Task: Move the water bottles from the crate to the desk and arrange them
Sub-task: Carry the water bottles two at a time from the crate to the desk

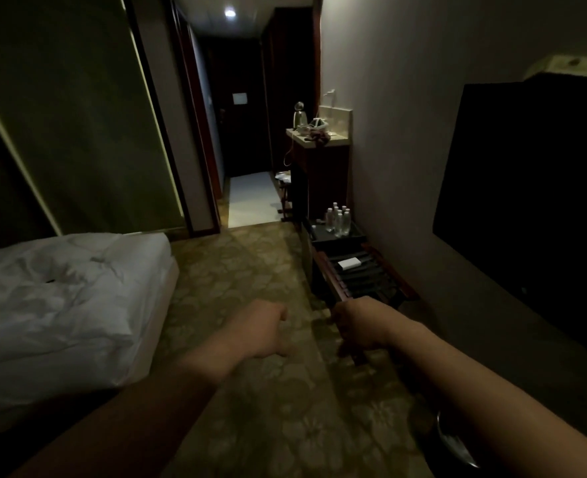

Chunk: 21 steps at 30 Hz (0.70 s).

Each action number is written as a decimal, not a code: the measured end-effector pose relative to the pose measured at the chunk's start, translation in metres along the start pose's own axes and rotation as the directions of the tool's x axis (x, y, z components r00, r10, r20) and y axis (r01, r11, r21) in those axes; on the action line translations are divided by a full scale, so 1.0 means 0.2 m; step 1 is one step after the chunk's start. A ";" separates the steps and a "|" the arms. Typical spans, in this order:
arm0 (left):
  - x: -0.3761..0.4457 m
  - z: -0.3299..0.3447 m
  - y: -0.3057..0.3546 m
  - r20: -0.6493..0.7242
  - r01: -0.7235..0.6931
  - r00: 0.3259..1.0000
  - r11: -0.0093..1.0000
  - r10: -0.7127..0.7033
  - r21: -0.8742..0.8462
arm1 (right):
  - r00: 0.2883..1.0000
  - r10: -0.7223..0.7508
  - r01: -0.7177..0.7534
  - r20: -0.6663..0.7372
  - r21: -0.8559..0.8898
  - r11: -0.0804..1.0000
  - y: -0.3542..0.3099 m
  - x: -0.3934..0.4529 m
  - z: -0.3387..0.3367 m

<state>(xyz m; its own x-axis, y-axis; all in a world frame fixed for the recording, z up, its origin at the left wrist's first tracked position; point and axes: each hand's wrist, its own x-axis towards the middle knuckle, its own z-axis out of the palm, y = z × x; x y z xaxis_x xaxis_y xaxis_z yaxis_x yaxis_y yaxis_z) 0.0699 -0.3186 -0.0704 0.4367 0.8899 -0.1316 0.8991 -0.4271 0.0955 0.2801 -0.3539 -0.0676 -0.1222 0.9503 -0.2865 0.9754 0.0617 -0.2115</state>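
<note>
Against the right wall, a cluster of clear plastic bottles (338,219) with pale caps stands upright in a dark, square-edged crate (355,236). Just nearer the camera sits a slatted wooden rack (364,277) with a small white box (350,263) lying flat on its dark straps. Beyond the crate, a dark wood table (319,167) with a pale top carries a shiny rounded kettle (299,115) and tangled clutter. Both bare forearms reach out low over the patterned carpet (250,270). Left hand (266,331) is curled loosely, its grip holding nothing. Right hand (357,327) is curled too, fingers turned down, its grip also empty, near the rack's closest corner. Rumpled white bedding covers the bed (60,291) at left. A flat black screen (533,201) hangs on the right wall
</note>
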 end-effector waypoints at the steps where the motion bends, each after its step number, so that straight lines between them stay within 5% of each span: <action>1: 0.07 -0.02 -0.04 -0.001 0.002 1.000 1.000 -0.002 -0.003 | 1.000 -0.004 0.004 0.013 -0.014 1.000 0.01 0.08 -0.03; 13: 0.83 0.00 -0.53 -0.002 0.053 0.999 0.996 -0.053 -0.067 | 0.991 -0.122 0.128 0.061 -0.093 0.987 -0.03 1.03 -0.19; 21: 1.56 -0.10 -1.07 -0.028 -0.017 0.999 1.000 0.016 -0.026 | 0.996 -0.072 0.076 0.047 -0.089 0.993 -0.10 1.84 -0.36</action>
<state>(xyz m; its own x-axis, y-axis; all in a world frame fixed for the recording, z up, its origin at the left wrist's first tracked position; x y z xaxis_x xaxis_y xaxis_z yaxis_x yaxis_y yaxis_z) 0.0136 0.0538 -0.1119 0.4504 0.8869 -0.1022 0.8905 -0.4380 0.1232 0.2288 0.0171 -0.1009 -0.2009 0.9279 -0.3142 0.9757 0.1609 -0.1487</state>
